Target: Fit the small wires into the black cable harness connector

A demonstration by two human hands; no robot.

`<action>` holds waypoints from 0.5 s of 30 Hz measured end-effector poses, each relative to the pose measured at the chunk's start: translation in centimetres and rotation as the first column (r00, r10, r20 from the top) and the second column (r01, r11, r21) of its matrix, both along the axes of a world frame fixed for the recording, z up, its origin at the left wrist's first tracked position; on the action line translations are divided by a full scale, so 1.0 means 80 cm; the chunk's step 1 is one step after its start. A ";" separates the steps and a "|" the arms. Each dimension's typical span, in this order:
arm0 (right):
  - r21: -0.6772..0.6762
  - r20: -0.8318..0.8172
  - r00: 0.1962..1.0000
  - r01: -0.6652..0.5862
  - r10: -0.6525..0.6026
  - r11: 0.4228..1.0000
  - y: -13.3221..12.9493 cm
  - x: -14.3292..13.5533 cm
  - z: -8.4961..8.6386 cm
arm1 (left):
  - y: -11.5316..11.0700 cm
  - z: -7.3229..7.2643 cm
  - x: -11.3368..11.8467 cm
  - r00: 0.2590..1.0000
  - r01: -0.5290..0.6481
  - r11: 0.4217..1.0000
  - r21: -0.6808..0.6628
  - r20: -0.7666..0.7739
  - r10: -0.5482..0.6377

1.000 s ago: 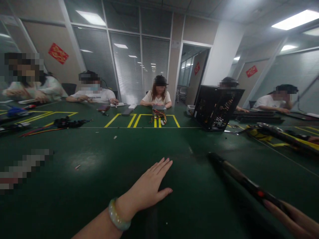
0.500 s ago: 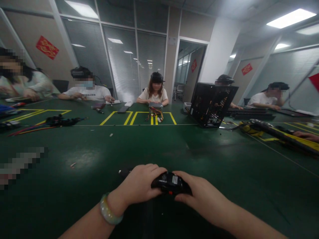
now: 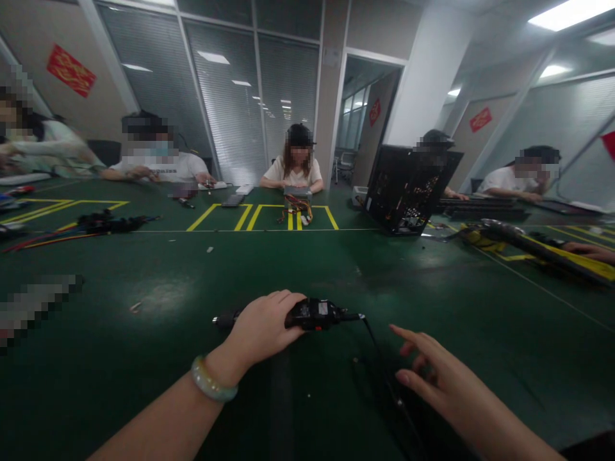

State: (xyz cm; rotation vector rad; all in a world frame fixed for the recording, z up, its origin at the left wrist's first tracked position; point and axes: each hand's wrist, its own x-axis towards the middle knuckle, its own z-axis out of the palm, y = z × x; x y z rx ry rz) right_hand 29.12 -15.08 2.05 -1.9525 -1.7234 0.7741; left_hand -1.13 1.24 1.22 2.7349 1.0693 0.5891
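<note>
A black corded rotary tool (image 3: 311,314) lies sideways above the green table, its metal tip pointing left. My left hand (image 3: 266,320) is wrapped over its middle from above. A small red part shows on the tool's near side, with a pale label on top. From the right end runs a thin black cord (image 3: 371,333), curving down toward me over the table. My right hand (image 3: 430,368) is apart from the tool, to the right of the cord. Its index finger reaches out, the thumb stands away from it, and nothing is held.
Across the green table (image 3: 288,262) stand a black computer case (image 3: 408,192) and a power supply (image 3: 298,192) with coloured wires. Bundled cables (image 3: 110,223) lie at left, a black-and-yellow item (image 3: 528,246) at right. A blurred-out grey object (image 3: 38,301) is nearer left. Several people sit around.
My right hand has let go of the tool's right end and moved right, uncovering the cord. The left hand keeps its hold, shifted slightly left and up in view.
</note>
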 end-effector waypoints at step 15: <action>-0.027 0.181 0.964 -0.193 0.195 0.981 0.032 -0.066 0.016 | 0.015 -0.004 -0.013 0.997 -0.042 0.999 -0.020 -0.068 0.041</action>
